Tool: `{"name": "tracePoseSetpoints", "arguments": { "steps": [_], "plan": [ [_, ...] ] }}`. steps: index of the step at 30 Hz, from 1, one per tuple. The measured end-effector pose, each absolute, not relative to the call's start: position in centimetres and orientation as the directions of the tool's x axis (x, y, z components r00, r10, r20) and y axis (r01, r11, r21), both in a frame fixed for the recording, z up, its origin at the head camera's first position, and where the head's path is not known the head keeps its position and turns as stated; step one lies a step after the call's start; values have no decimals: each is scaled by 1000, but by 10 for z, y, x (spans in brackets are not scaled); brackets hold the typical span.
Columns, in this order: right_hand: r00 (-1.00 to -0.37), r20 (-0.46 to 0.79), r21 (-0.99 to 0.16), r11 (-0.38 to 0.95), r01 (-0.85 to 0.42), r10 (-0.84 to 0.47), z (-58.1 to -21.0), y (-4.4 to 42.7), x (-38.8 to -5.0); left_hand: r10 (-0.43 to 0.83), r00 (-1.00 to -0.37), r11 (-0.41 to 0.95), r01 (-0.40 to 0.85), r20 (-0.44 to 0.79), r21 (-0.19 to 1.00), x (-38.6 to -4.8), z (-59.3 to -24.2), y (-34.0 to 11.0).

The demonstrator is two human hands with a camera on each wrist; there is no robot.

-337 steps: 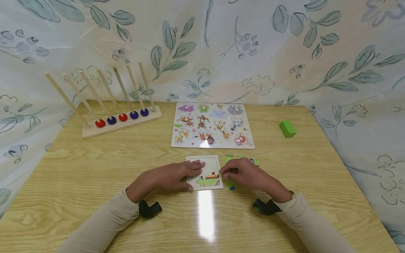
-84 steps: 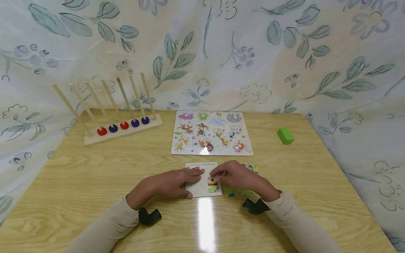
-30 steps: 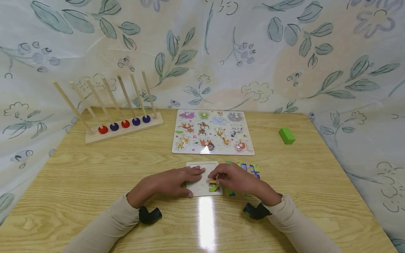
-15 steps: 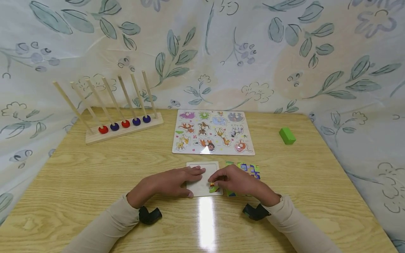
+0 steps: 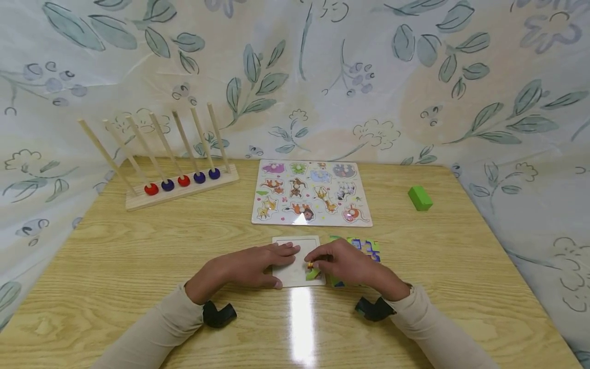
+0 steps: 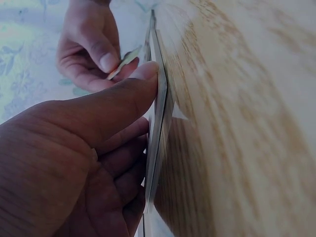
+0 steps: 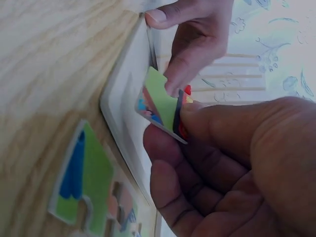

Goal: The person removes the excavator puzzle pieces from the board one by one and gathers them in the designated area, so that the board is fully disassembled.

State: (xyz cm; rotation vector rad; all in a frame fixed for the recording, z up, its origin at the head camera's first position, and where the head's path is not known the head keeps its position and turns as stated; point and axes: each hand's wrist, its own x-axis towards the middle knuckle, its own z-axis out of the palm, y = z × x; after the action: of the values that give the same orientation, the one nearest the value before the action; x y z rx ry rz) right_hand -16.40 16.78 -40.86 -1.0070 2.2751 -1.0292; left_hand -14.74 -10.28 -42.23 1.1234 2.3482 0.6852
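Observation:
My right hand [image 5: 345,262] pinches a jigsaw piece [image 7: 159,90] between thumb and fingers. Mostly green with a dark and red edge, the piece is tilted up over the lower right of a pale square puzzle tray [image 5: 292,278]. My left hand [image 5: 258,264] lies across the tray's left side with fingers extended, and its thumb [image 6: 146,70] touches the tray's near edge. The left fingers cover part of the tray. Loose jigsaw pieces [image 5: 366,247] in green and blue lie just right of the tray, partly hidden under my right hand.
Behind the tray lies an animal peg puzzle board [image 5: 311,222]. A wooden rod stand [image 5: 138,203] with red and blue beads stands at the back left. Toward the back right sits a green block [image 5: 420,199]. A floral cloth [image 5: 322,118] hangs behind the table.
Earliest, joined jigsaw pieces lay along the tray's bottom; later only the corner piece lay there. My right hand has since taken hold of that piece and tipped it up. My left hand stays put.

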Motion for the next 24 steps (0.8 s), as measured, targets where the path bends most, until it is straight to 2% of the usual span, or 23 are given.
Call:
{"name": "tracePoseSetpoints", "arguments": {
  "steps": [6,12,24],
  "plan": [
    [-672,-79,-783,463,-415,-736,-403,173,-164,801,-572,553,591,-179,587,-146,-421,-103],
    [-678,-102,-818,449,-360,-728,-401,181,-166,805,-565,548,594,-180,589,-147,-421,-103],
    [-732,-79,-763,513,-392,-677,-399,199,-169,795,-575,561,577,-192,594,-147,-420,-102]
  ]
}}
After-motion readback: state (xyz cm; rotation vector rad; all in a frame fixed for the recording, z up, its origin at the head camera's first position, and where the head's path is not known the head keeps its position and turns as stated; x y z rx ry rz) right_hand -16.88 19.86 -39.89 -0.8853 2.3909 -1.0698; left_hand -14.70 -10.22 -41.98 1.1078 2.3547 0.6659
